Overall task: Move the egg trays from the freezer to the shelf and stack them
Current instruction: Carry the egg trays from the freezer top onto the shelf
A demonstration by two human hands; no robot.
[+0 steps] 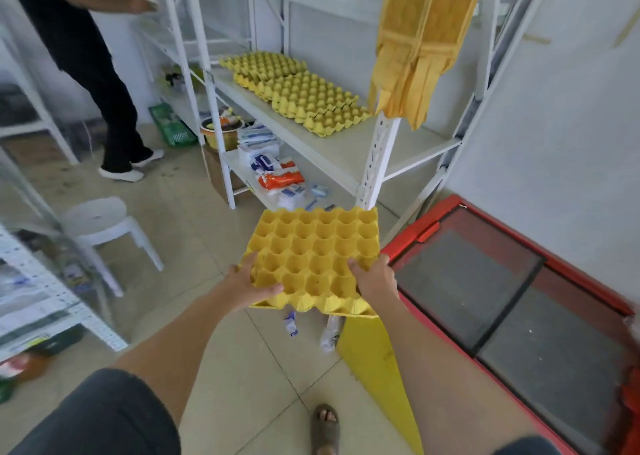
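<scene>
I hold a yellow egg tray (313,246) level in front of me, above the tiled floor. My left hand (249,283) grips its near left corner, thumb on top. My right hand (372,278) grips its near right edge. Several yellow egg trays (298,90) lie in overlapping stacks on the white shelf (349,149) ahead. The red chest freezer (485,281) with dark glass lids stands at my right, lids closed.
Another person in black stands at the far left by a second rack. A white stool (104,222) is on the left. Packets lie on the low shelf and floor. A yellow sheet (374,357) leans by the freezer. Yellow cloth (419,38) hangs from the upper shelf.
</scene>
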